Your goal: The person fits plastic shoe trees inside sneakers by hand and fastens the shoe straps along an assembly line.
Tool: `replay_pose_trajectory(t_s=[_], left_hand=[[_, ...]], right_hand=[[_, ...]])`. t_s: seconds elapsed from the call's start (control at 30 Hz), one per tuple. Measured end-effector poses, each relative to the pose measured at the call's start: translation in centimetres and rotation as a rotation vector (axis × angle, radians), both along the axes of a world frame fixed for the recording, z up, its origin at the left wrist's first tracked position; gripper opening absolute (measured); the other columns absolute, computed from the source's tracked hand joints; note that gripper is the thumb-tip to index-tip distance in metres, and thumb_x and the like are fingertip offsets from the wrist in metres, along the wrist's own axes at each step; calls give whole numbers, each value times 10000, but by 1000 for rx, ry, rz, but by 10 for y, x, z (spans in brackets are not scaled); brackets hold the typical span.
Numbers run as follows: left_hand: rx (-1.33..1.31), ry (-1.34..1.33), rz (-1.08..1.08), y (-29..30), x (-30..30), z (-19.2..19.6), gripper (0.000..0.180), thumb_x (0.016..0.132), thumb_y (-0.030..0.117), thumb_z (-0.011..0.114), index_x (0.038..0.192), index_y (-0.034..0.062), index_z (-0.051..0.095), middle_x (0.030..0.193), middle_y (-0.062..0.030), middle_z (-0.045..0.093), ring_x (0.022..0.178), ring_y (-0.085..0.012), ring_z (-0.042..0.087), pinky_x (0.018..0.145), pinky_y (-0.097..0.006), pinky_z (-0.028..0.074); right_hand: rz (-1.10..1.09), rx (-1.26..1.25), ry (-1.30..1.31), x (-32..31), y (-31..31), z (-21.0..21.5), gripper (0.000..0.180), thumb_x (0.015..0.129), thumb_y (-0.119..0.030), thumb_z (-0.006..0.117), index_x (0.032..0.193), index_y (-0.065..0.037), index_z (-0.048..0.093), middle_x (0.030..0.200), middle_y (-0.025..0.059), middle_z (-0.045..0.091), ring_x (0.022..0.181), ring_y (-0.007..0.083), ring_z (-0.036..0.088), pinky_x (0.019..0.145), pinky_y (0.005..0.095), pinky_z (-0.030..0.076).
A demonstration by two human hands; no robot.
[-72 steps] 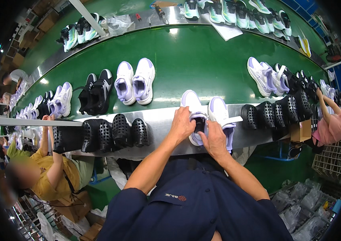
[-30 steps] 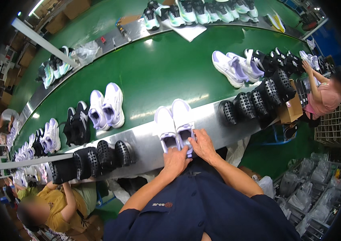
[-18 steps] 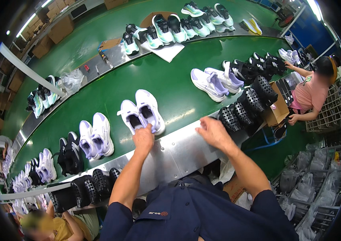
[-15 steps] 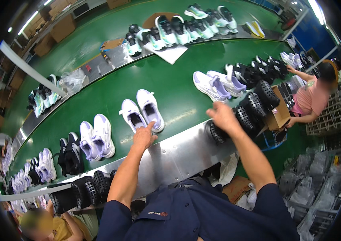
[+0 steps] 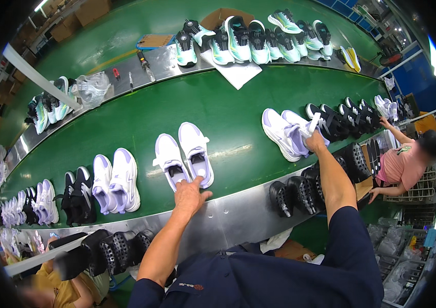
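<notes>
A long green counter with metal edges curves across my view. My dark navy shirt fills the bottom. At the far right, a co-worker in a pink top has a small print on it, too small to make out. Mint-and-black sneakers line the far metal strip, above a white sheet. Black perforated forms stand along the near edge. One white-and-lilac pair sits on the green before me; another white-and-lilac pair sits farther right, beside black shoes bearing pale markings. My hands are well apart: the left hand, thumb spread, has its fingertips at the nearer pair's heels; the right hand is at the farther pair's right shoe, its grip hidden. Smallest, a reddish emblem sits beside pale lettering on my shirt.
</notes>
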State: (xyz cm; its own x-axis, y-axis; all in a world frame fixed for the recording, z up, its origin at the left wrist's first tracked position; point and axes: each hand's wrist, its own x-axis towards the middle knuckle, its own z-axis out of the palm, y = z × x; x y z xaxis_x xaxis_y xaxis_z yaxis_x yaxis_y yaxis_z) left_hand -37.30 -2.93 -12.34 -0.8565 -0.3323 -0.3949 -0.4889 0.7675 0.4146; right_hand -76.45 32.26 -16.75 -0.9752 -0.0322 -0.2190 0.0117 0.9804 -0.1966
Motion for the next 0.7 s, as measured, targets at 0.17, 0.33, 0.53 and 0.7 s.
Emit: replay_pose_trajectory(t_s=[0.17,0.33,0.53,0.7], left_hand=[[-260,19,96,-21,-3,-21,339,847,339,737,1097,112,703,962,-206,668,968,-378,620,745,-486,540],[-223,13,73,-20,11,24,426,794,280,794,1170,125,667,1123,-228,605,1040,-373,566,826,-468,509],[116,484,21,14,33,36,446,820,212,759,1203,25,628,1145,-211,622,1027,-386,584,905,-448,480],[403,678,249,36,-13,56,576,873,306,722,1307,-26,540,1214,-228,590,1123,-397,567,977,-442,452]], right_hand=[[377,-179,69,-15,-9,-2,178,804,-70,605,918,60,645,767,197,668,647,307,679,606,417,537],[429,-291,-398,-10,-40,14,396,729,-162,699,1083,12,669,976,197,711,938,328,683,837,416,530],[596,81,-209,40,-106,67,463,700,-282,726,995,72,681,981,317,677,944,425,674,831,449,540],[649,69,-347,142,-180,159,417,711,-302,702,885,77,703,892,299,689,850,404,697,777,451,556]])
